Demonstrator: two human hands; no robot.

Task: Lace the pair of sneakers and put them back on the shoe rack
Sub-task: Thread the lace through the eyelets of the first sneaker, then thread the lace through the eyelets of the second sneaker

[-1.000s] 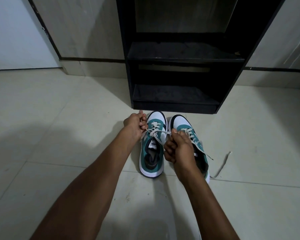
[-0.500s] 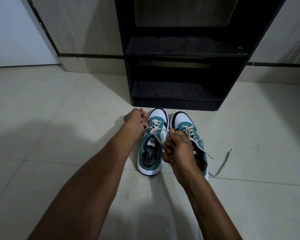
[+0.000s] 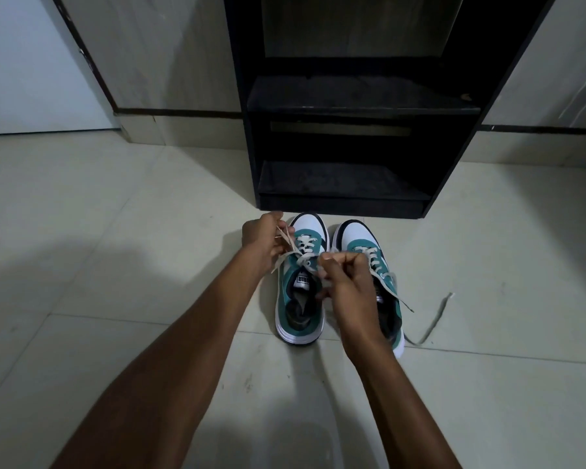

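Note:
Two teal, white and black sneakers stand side by side on the floor, toes toward the rack. The left sneaker [image 3: 301,292] has a white lace [image 3: 296,254] stretched across its tongue. My left hand [image 3: 263,237] is shut on one end of that lace at the shoe's left side. My right hand [image 3: 347,282] is shut on the other end, above the gap between the shoes, and hides part of the right sneaker [image 3: 366,245]. A loose lace end [image 3: 435,321] of the right sneaker trails over the floor to the right.
A black shoe rack [image 3: 352,106] stands right behind the sneakers, its lower shelf [image 3: 342,182] and middle shelf bare. Pale floor tiles [image 3: 115,231] spread around. A wall with a dark skirting strip [image 3: 180,112] runs behind, with a white door at far left.
Both hands stay closed on the left sneaker's lace. My left hand has drawn its end a little farther out to the left; the right hand has shifted slightly. The sneakers have not moved.

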